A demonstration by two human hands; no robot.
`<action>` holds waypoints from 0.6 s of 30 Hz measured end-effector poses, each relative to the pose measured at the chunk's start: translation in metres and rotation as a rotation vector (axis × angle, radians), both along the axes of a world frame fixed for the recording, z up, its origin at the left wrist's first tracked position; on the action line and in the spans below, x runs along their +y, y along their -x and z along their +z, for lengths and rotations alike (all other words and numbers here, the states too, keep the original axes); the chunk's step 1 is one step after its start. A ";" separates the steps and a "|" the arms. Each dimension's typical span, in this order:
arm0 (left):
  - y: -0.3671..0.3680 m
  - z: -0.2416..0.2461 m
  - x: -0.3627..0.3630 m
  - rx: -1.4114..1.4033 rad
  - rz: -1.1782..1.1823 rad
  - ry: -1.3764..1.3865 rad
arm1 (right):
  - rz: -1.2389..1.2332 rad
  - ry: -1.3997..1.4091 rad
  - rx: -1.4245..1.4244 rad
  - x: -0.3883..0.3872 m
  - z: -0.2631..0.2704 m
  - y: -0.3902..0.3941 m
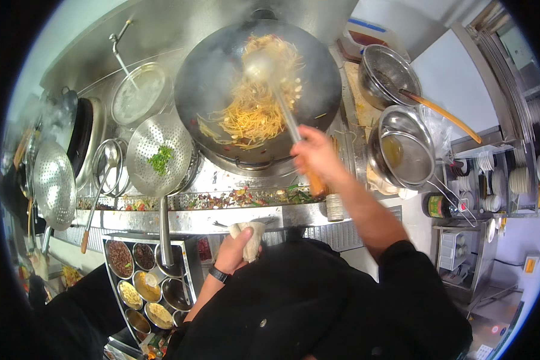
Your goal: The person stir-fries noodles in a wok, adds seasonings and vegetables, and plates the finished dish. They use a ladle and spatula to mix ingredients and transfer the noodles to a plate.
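Note:
My right hand [317, 155] grips the handle of a long metal cooking ladle [285, 108], whose blurred bowl is over the food in a large black wok [207, 76]. Yellow shredded food [254, 114], like potato strips or noodles, lies in a steaming heap with pale pieces and red bits among it. My left hand [234, 247], with a dark band at the wrist, holds a folded beige cloth [250, 240] near the front edge of the range. Left of the wok, a perforated metal strainer [139, 153] holds chopped green herbs [161, 159].
A steaming pot [137, 96] stands under a tap at the upper left. Metal bowls with seasonings [159, 315] fill a rack at the lower left. Food scraps [234, 198] line the range's gutter. Steel bowls [402, 121] and strainers stand on the right. Another person's dark clothing [81, 301] shows at the left.

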State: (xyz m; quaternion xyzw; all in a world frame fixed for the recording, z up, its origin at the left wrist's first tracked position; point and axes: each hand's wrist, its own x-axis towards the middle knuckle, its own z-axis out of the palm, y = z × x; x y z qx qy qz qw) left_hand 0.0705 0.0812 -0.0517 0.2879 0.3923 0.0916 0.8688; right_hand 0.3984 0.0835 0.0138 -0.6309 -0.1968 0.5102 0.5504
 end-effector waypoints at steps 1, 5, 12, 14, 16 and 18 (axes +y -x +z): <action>-0.004 -0.001 -0.001 0.007 0.000 -0.030 | 0.036 0.004 0.047 -0.004 -0.004 0.026; 0.003 -0.007 -0.005 0.017 0.011 -0.116 | 0.307 0.212 0.038 -0.093 0.040 0.010; 0.005 -0.017 -0.008 0.027 0.013 -0.026 | -0.069 0.098 -0.021 -0.024 0.027 -0.036; -0.005 -0.019 -0.009 -0.007 0.014 0.028 | -0.021 0.033 0.025 0.001 -0.001 0.023; -0.007 -0.019 -0.010 0.041 -0.010 -0.068 | 0.069 0.100 0.100 -0.025 0.013 0.051; 0.000 -0.022 -0.009 0.088 -0.037 -0.147 | 0.190 0.219 0.159 -0.072 0.049 0.023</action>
